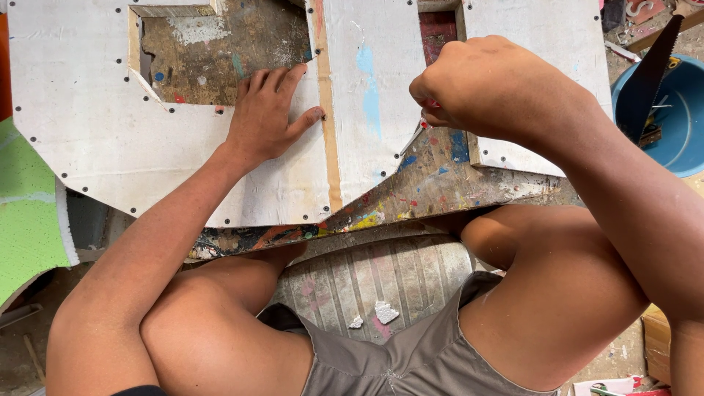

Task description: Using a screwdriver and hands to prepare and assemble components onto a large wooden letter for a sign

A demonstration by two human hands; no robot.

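Left hand: the left hand (270,117) is lying open and flat, palm down, on the white cut-out panel (183,147) left of centre, fingers pointing up the frame, thumb stretching right toward a tan tape strip (330,132).
Left arm: it is running straight from the lower left up to the wrist.
Right hand: the right hand (477,88) is curling into a closed fist at upper right, pinching a small red object (427,105) at the panel's edge; what it is cannot be told.
Right arm: it is bending down along the right edge.
Panel: it is resting on a paint-spattered desk (440,176) across the upper half of the frame.
Legs: the knees are folding below the desk, at the bottom of the frame.
Upper right corner: a saw blade (649,77) is sticking out of a blue bucket (678,132).
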